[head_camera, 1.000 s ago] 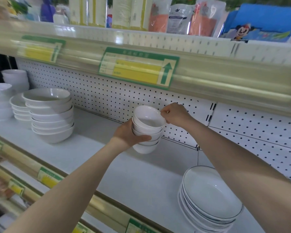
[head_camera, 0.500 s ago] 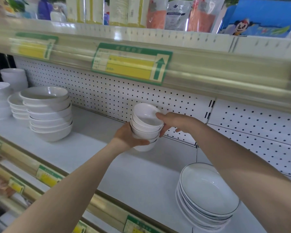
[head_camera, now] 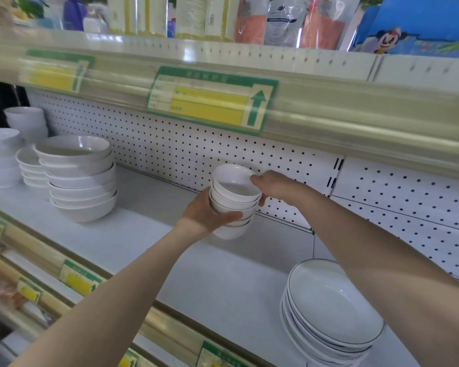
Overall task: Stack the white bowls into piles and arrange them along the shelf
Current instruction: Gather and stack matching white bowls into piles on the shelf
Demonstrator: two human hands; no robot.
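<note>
Far left: three piles of white bowls, one at the frame edge [head_camera: 0, 154], one taller behind it by the back panel [head_camera: 24, 120], and a low pile of shallow ones [head_camera: 28, 165]. All mouths up.
Next right: big-bowl stack [head_camera: 80, 178], about six deep, mouths up, axis vertical, sitting on the shelf deck [head_camera: 143, 234].
Centre: small-bowl stack [head_camera: 233, 202], roughly five nested, mouths up with the top opening angled a bit toward the camera. Long axis near vertical, top leaning slightly right. It sits close in front of the pegboard back panel [head_camera: 170, 144], low over the deck. Can't confirm whether the base touches.
Left hand [head_camera: 204, 213]: curled round the stack's left side, thumb across the front of the lower bowls.
Right hand [head_camera: 273, 184]: pinching the right rim of the top bowl, one fingertip at the rim edge, others under it.
Lower right: pile of white dark-rimmed plates [head_camera: 331, 308] near the deck's front edge, well apart from the held stack.
Surface: white shop shelf deck, beige front rail with green/yellow price tags [head_camera: 77, 279].
Room: retail gondola. The upper shelf rail carries a larger green/yellow label with an up arrow [head_camera: 212, 99], blurred. Packaged goods [head_camera: 281, 19] stand on the shelf above.
</note>
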